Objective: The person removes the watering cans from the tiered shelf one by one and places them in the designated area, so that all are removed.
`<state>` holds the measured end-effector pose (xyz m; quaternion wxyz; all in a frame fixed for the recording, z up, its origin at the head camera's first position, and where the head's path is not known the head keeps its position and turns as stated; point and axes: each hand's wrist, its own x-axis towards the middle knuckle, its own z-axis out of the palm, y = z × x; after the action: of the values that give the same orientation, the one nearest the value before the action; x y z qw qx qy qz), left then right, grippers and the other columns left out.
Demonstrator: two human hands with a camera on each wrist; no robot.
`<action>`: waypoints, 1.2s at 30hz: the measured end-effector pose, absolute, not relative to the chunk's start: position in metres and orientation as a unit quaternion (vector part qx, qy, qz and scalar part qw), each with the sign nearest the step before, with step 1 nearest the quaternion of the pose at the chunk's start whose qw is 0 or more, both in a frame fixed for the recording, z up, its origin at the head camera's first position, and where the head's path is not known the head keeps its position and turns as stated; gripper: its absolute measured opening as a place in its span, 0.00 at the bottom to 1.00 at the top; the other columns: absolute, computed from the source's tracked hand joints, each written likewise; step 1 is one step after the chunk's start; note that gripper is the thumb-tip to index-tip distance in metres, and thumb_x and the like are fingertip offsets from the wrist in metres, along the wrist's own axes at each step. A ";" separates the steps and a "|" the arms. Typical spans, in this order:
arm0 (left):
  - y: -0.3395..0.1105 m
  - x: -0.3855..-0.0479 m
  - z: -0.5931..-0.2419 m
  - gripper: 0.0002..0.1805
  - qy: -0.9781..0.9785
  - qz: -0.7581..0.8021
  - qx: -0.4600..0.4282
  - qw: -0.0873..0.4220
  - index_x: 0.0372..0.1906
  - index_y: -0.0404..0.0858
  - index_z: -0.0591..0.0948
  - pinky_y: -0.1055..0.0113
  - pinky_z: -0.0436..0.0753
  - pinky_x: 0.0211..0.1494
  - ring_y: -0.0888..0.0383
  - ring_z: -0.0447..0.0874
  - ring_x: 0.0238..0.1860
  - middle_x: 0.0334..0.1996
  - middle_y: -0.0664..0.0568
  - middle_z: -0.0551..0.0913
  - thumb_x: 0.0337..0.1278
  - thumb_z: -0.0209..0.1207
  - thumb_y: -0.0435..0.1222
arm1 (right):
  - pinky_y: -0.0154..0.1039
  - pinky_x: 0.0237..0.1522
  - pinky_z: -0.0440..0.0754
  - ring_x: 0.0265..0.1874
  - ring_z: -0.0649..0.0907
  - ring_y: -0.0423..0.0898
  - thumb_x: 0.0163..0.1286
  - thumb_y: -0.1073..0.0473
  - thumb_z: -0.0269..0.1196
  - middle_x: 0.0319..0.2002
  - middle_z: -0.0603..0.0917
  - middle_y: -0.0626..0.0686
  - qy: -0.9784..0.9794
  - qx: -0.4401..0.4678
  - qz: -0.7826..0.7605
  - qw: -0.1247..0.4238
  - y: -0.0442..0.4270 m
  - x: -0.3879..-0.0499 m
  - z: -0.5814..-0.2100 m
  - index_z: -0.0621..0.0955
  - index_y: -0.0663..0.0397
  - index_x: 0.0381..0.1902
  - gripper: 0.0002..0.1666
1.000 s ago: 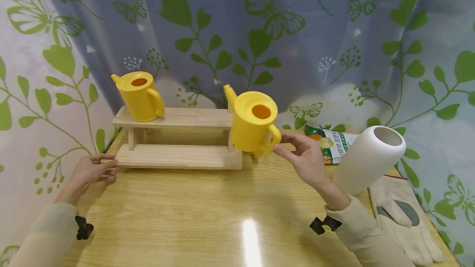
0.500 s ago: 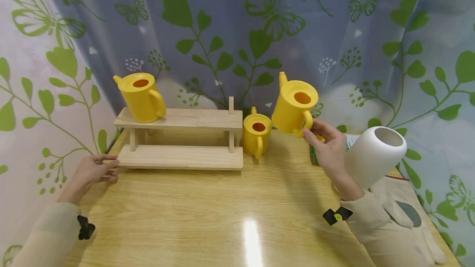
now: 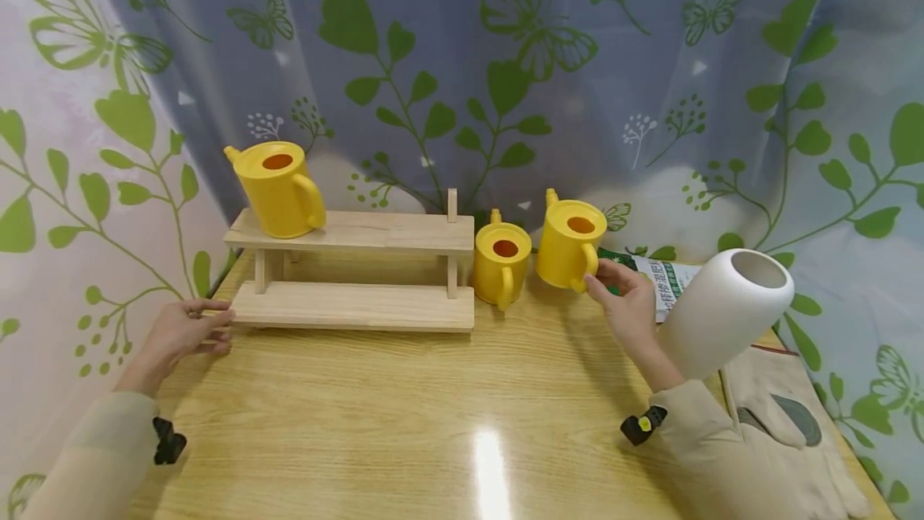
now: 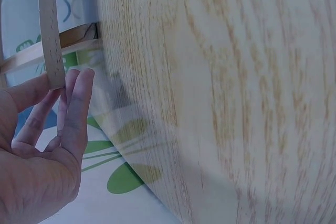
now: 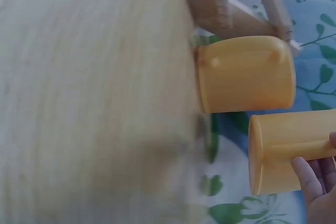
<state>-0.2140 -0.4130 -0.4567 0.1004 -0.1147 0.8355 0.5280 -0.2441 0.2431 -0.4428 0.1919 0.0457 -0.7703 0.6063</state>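
My right hand (image 3: 626,307) pinches the handle of a yellow watering can (image 3: 561,251) in the head view. In the right wrist view this watering can (image 5: 278,140) is raised off the tabletop, its base higher than that of a second watering can (image 5: 247,74). That second can (image 3: 498,275) stands on the table between the held one and a two-tier wooden shelf (image 3: 354,315). A third watering can (image 3: 277,199) sits on the upper board's left end. My left hand (image 3: 180,335) holds the left end of the lower board, thumb and fingertips about its edge (image 4: 55,72).
A white vase (image 3: 711,319) stands right of my right hand. Behind that hand lies a printed green-and-white packet (image 3: 667,283). Work gloves (image 3: 776,416) lie at the table's right edge. A leaf-patterned curtain (image 3: 433,62) hangs behind the wooden table (image 3: 361,408).
The held watering can has moved right from in front of the second can, which now shows fully, and has then come lower. My left hand has stayed at the shelf.
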 end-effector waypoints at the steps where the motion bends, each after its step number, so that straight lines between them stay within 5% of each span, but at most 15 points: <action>1: -0.413 -0.214 -0.456 0.34 0.835 0.528 -0.115 0.100 0.76 0.21 0.65 0.62 0.97 0.47 0.63 0.91 0.35 0.37 0.61 0.86 0.80 0.57 0.41 | 0.20 0.39 0.87 0.36 0.84 0.29 0.73 0.64 0.70 0.37 0.86 0.28 -0.769 0.040 0.610 0.184 0.243 -0.245 -0.446 0.85 0.70 0.57 0.19; 7: -0.412 -0.213 -0.455 0.32 0.833 0.532 -0.114 0.097 0.74 0.21 0.67 0.62 0.97 0.47 0.63 0.91 0.34 0.36 0.61 0.86 0.79 0.57 0.39 | 0.19 0.39 0.88 0.38 0.84 0.27 0.73 0.63 0.70 0.39 0.86 0.31 -0.779 0.013 0.608 0.154 0.240 -0.246 -0.461 0.84 0.70 0.60 0.22; 15: -0.412 -0.215 -0.454 0.32 0.835 0.529 -0.118 0.097 0.74 0.20 0.66 0.63 0.97 0.46 0.63 0.91 0.34 0.36 0.63 0.85 0.80 0.57 0.39 | 0.19 0.41 0.87 0.39 0.84 0.25 0.74 0.59 0.70 0.54 0.88 0.65 -0.809 -0.005 0.571 0.136 0.237 -0.250 -0.476 0.86 0.64 0.59 0.21; 36: -0.411 -0.212 -0.451 0.33 0.836 0.525 -0.119 0.102 0.75 0.19 0.65 0.62 0.97 0.46 0.63 0.92 0.34 0.37 0.60 0.86 0.80 0.57 0.40 | 0.26 0.39 0.92 0.34 0.86 0.28 0.70 0.62 0.73 0.49 0.89 0.69 -0.807 0.013 0.580 0.108 0.235 -0.249 -0.481 0.86 0.68 0.55 0.19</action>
<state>-0.2122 -0.4107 -0.4515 0.1024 -0.1186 0.8365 0.5251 -0.2493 0.2346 -0.4807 0.1083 0.0129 -0.8072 0.5801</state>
